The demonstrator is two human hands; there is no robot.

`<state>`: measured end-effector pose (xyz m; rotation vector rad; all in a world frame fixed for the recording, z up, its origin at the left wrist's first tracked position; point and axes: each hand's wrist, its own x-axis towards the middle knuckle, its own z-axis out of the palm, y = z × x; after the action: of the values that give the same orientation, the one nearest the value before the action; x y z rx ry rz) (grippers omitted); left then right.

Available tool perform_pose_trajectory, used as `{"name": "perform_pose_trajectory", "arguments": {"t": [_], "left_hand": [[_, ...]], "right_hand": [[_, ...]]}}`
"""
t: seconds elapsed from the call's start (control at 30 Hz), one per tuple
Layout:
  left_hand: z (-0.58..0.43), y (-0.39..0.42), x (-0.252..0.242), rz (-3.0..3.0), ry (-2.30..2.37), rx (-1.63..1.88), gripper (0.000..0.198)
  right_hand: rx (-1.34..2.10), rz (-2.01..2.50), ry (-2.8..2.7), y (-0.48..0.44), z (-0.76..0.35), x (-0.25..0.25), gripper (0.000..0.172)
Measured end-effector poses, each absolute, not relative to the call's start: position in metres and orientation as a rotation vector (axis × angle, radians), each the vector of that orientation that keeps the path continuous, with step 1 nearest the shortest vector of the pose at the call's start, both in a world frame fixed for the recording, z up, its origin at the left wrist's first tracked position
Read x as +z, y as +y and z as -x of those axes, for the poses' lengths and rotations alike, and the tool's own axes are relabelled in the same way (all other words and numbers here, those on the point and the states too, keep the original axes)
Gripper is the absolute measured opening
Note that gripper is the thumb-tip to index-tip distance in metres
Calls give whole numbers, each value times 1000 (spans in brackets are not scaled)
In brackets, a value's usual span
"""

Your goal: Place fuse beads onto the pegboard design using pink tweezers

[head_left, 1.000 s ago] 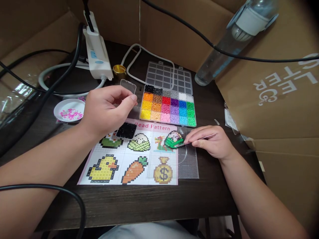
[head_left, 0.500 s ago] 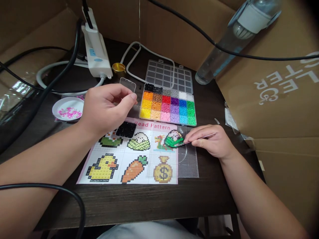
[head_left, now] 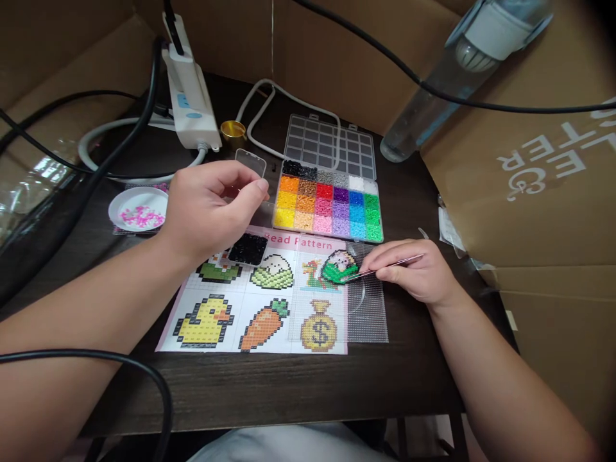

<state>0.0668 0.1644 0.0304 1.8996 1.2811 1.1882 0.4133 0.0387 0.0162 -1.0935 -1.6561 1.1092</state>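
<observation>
Two cardboard boxes (head_left: 543, 160) wall in our dark worktop (head_left: 289, 378), the largest things around us, with a clear water bottle (head_left: 433, 96) leaning between them. Next in size comes the bead pattern sheet (head_left: 260, 295), lying flat with its duck, carrot and money bag pictures, then the open bead organizer (head_left: 330, 205) just behind it, its compartments filled by colour. A clear pegboard (head_left: 368, 308) overlaps the sheet's right edge. Farther left sit a white power strip (head_left: 192, 109) and a small white dish (head_left: 138, 208) of pink beads.

Our left hand (head_left: 212, 208) hovers above the sheet, fingers curled, pinching a small clear lid (head_left: 251, 162) between thumb and forefinger; a little tray of black beads (head_left: 248, 249) lies on the sheet just below it. Our right hand (head_left: 414, 273) rests on the pegboard, closed around thin metal tweezers (head_left: 385, 268), whose tips touch the green-and-white bead figure (head_left: 341, 266) on the board.

Compared with half a second ago, both hands keep the same grips and poses; only the whole scene has slid slightly rightward in view.
</observation>
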Motion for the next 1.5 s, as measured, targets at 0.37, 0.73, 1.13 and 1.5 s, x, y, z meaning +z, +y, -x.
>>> {"name": "perform_pose_trajectory", "arguments": {"t": [0.37, 0.73, 1.13, 1.5], "left_hand": [[-62, 166, 21, -1951, 1219, 1167, 20], [-59, 167, 18, -1965, 1229, 1178, 25], [-57, 166, 19, -1959, 1149, 1167, 20], [-54, 169, 12, -2004, 1072, 1200, 23]], "right_hand": [[1207, 1067, -1201, 34, -409, 16, 24], [1138, 1072, -1080, 37, -446, 1, 11], [1139, 1139, -777, 48, -442, 11, 39], [1237, 1045, -660, 52, -443, 6, 39]]}}
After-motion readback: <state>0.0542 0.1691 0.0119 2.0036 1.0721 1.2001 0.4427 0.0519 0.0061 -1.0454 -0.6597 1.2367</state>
